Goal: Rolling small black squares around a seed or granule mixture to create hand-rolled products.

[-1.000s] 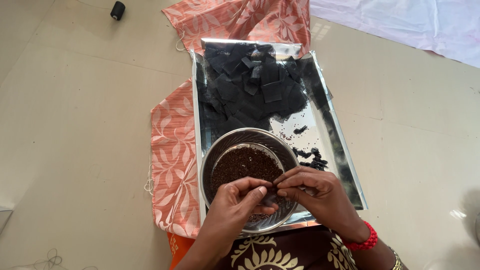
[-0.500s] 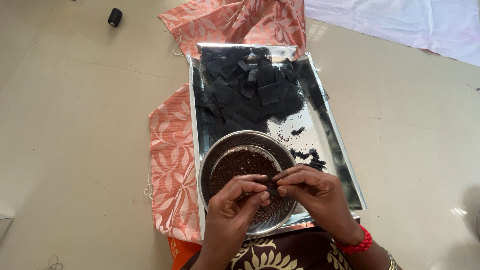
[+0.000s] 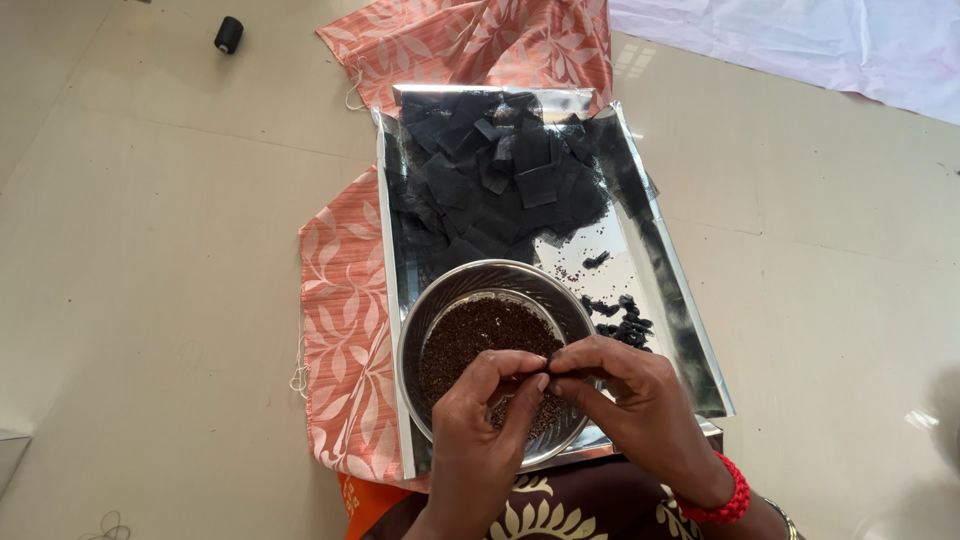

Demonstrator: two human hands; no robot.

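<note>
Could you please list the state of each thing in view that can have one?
left hand: fingertips pinched on a small dark piece over the bowl
right hand: pinching the same piece
steel bowl: upright, holding dark brown granules
steel tray: flat, heaped with black fabric squares
small black rolls: loose on tray
black spool: on floor

A pale, glossy tiled floor (image 3: 160, 280) carries everything here. Near its centre lies a salmon-pink cloth with a leaf pattern (image 3: 345, 330), spreading from twelve o'clock down toward seven o'clock. A white sheet (image 3: 800, 45) lies on the tiles at one to two o'clock, just beside the pink cloth's upper edge. A small black thread spool (image 3: 229, 34) stands alone at eleven o'clock, well apart from the cloth. A loose coil of pale thread (image 3: 105, 525) sits on the floor at the eight o'clock corner.
</note>
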